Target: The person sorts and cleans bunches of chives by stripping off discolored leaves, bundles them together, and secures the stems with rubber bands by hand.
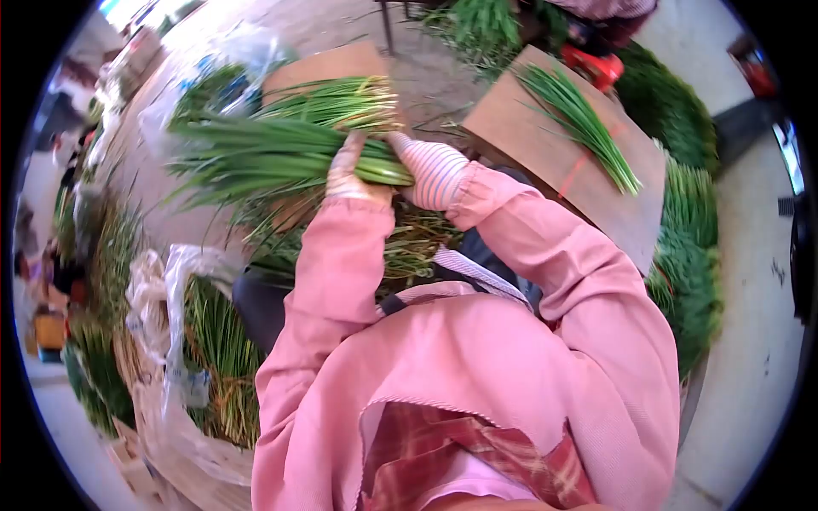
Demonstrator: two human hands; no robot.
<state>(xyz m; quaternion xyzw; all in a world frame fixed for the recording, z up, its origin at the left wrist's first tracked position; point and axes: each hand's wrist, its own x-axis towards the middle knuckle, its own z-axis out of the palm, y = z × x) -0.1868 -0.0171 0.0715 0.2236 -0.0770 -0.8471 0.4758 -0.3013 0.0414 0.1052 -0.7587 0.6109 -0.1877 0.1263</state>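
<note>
A thick bunch of chives [290,157] lies sideways in front of me, its leaf tips to the left and pale stem ends to the right. My left hand [347,170], in a light glove, is wrapped round the bunch near the stems. My right hand [432,170], in a striped glove, closes about the stem ends; part of its fingers is hidden behind them. Just beyond, more chives [332,100] with yellowish ends lie on a brown board [328,64].
To the right, a second board [511,119] carries a small bunch of chives [584,123] and a red strip [575,173]. Stacked greens [686,230] line the wall. At lower left stands a plastic bag [175,341] with greens. Another person's sleeve [609,7] shows at the top.
</note>
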